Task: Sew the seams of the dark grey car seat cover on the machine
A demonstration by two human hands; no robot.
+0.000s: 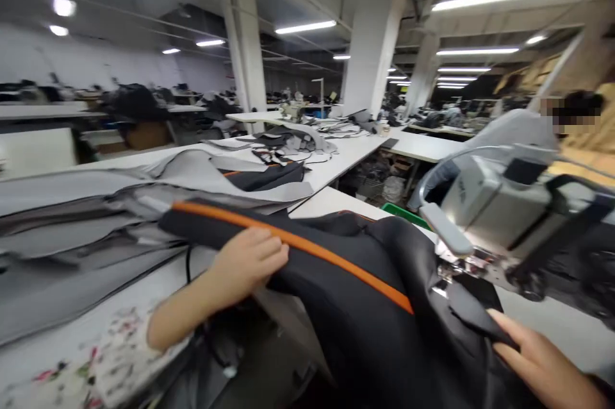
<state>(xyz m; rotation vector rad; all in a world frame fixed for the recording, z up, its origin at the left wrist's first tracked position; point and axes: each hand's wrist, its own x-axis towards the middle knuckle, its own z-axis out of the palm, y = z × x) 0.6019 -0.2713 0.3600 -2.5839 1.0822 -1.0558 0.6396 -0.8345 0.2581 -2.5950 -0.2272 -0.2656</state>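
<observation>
Head view | our left hand (254,258) grips the black fabric (346,313) at its orange stripe (336,261) | our right hand (542,358) pinches the fabric's edge near the sewing machine (500,200) | fabric lies before us, between grey pieces (43,261) and that machine

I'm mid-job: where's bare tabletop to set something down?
Bare white tabletop shows between the right hand and the sewing machine; a narrow white strip lies behind the black fabric, left of the green rim. Crowded: the left side, under grey fabric layers.
</observation>
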